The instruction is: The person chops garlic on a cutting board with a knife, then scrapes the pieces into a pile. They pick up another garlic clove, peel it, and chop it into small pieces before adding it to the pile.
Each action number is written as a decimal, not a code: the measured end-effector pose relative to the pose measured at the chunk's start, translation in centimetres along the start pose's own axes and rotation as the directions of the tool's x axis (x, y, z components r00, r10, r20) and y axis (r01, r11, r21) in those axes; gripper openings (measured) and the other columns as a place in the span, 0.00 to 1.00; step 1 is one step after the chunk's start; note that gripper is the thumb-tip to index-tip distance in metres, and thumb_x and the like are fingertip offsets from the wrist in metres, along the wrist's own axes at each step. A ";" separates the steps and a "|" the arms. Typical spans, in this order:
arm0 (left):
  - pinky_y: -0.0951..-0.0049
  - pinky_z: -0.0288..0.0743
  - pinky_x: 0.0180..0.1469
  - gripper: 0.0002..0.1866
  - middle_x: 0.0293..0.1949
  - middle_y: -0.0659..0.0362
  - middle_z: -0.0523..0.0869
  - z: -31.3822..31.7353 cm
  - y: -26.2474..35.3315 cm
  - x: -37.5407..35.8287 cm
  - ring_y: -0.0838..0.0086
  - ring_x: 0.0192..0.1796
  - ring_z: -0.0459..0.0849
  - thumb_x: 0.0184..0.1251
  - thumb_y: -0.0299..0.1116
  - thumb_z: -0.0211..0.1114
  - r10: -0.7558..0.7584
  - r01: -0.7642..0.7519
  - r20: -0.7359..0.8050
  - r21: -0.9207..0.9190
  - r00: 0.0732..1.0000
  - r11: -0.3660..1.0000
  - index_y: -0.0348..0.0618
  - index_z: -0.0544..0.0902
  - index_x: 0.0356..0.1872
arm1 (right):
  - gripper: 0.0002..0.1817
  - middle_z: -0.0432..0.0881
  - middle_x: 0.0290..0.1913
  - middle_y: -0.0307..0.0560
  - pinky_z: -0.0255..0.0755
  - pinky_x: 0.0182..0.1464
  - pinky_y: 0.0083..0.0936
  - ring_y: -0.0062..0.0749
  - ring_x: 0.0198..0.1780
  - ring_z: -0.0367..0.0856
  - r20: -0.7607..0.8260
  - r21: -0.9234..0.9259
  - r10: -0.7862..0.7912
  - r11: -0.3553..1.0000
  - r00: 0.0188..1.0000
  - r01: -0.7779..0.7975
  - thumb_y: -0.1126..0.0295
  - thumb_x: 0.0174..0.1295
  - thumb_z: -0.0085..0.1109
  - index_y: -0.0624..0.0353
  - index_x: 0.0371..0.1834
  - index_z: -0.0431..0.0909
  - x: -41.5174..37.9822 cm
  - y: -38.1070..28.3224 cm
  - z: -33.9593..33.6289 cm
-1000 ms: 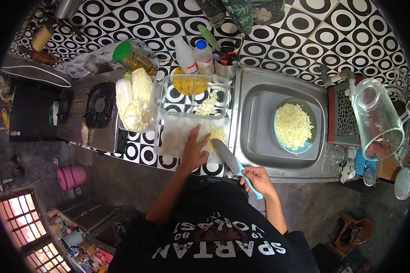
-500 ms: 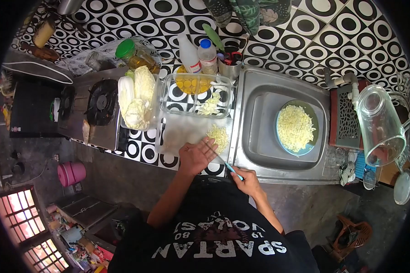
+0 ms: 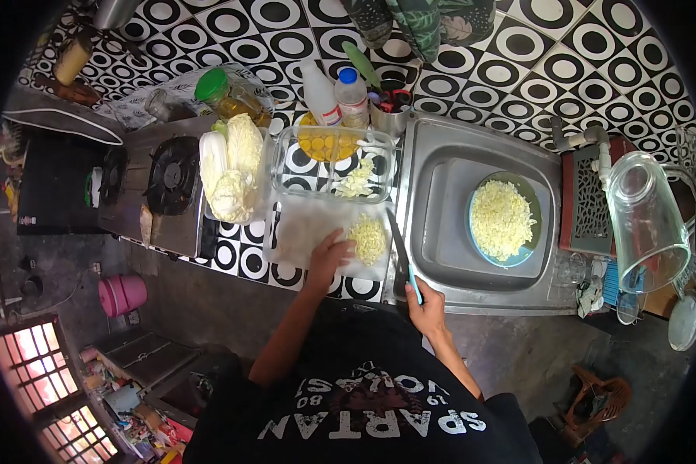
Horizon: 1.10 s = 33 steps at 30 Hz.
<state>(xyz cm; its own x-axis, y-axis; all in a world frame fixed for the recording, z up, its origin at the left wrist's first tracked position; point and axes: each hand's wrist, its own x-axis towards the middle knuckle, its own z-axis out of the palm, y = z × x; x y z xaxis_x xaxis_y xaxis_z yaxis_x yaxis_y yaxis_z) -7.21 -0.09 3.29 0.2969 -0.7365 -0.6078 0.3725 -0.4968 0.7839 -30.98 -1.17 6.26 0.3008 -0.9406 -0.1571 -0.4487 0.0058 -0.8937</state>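
Observation:
My right hand [image 3: 426, 309] grips the light-blue handle of a knife [image 3: 400, 246], its dark blade pointing away from me at the board's right edge. My left hand [image 3: 332, 255] is over the pale cutting board [image 3: 301, 226], fingers apart and holding nothing. Its fingertips are right at the left side of a pile of finely chopped pale cabbage [image 3: 369, 239]. Behind the board stands a divided clear container [image 3: 277, 174] with larger pale pieces [image 3: 356, 180] in its right compartment. A bowl [image 3: 525, 185] heaped with chopped cabbage [image 3: 503, 218] sits in the sink.
Whole cabbages [image 3: 232, 166] lie in a tray left of the board, beside the gas stove [image 3: 174, 170]. Bottles [image 3: 353, 97] and a metal utensil cup [image 3: 390, 121] stand behind the container. The steel sink [image 3: 433, 290] is to the right, with a large glass jar [image 3: 648, 220] beyond it.
The knife has moved right, off the chopped pile, and its blade now points away from me. My left hand has left the blade and turned over, palm down, beside the pile.

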 end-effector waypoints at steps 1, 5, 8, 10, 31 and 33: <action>0.70 0.75 0.47 0.27 0.43 0.53 0.84 -0.1 0.3 0.6 0.69 0.42 0.83 0.63 0.38 0.60 -0.004 0.004 0.002 -0.001 1.000 1.000 0.36 0.69 0.60 | 0.13 0.79 0.26 0.60 0.72 0.34 0.31 0.45 0.29 0.80 0.074 -0.034 0.086 0.996 0.994 -0.084 0.68 0.61 0.55 0.63 0.45 0.79 0.4 -0.5 -0.2; 0.72 0.76 0.36 0.17 0.31 0.55 0.86 -0.4 1.9 6.0 0.73 0.30 0.83 0.58 0.37 0.66 0.561 -0.512 0.044 0.471 0.827 0.718 0.37 0.81 0.45 | 0.13 0.80 0.30 0.62 0.72 0.35 0.34 0.51 0.32 0.82 0.168 -0.103 0.085 0.992 0.982 -0.068 0.68 0.61 0.54 0.63 0.45 0.78 0.7 0.2 -0.1; 0.70 0.77 0.38 0.19 0.32 0.51 0.85 0.0 3.9 10.1 0.67 0.30 0.84 0.55 0.37 0.67 0.626 -0.522 0.123 0.686 0.770 0.507 0.38 0.81 0.46 | 0.13 0.80 0.29 0.61 0.72 0.34 0.34 0.49 0.30 0.81 0.165 -0.058 0.106 0.994 0.981 -0.098 0.67 0.61 0.54 0.62 0.46 0.78 0.9 -0.4 -0.3; 0.66 0.77 0.40 0.19 0.33 0.48 0.84 0.8 5.2 12.0 0.59 0.33 0.84 0.53 0.36 0.67 0.562 -0.419 0.122 0.796 0.818 0.437 0.39 0.81 0.46 | 0.14 0.80 0.26 0.60 0.72 0.32 0.32 0.45 0.25 0.81 0.115 -0.077 0.034 0.997 0.993 -0.025 0.66 0.61 0.54 0.62 0.45 0.78 1.1 -0.4 -0.4; 0.62 0.76 0.47 0.14 0.43 0.52 0.80 2.8 6.6 14.4 0.59 0.44 0.81 0.52 0.37 0.66 0.392 -0.236 0.157 0.958 0.906 0.162 0.47 0.84 0.40 | 0.15 0.81 0.28 0.62 0.73 0.35 0.34 0.52 0.31 0.82 -0.017 -0.090 0.134 0.987 0.991 -0.135 0.63 0.60 0.56 0.64 0.43 0.78 0.1 0.9 -1.4; 0.62 0.76 0.47 0.12 0.44 0.52 0.80 3.0 7.0 14.2 0.59 0.44 0.81 0.51 0.36 0.66 0.383 -0.213 0.130 0.960 0.914 0.182 0.48 0.85 0.38 | 0.16 0.81 0.30 0.63 0.73 0.36 0.34 0.53 0.33 0.83 -0.017 -0.081 0.165 0.983 0.986 -0.166 0.63 0.60 0.56 0.65 0.43 0.78 0.2 1.0 -1.4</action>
<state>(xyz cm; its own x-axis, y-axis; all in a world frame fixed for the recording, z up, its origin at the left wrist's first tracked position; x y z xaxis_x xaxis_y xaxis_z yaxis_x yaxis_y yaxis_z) -3.01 -15.37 0.48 0.2997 -0.9237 -0.2387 -0.8395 -0.3742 0.3940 -32.57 -1.83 5.98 0.2085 -0.9324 -0.2952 -0.5593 0.1339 -0.8181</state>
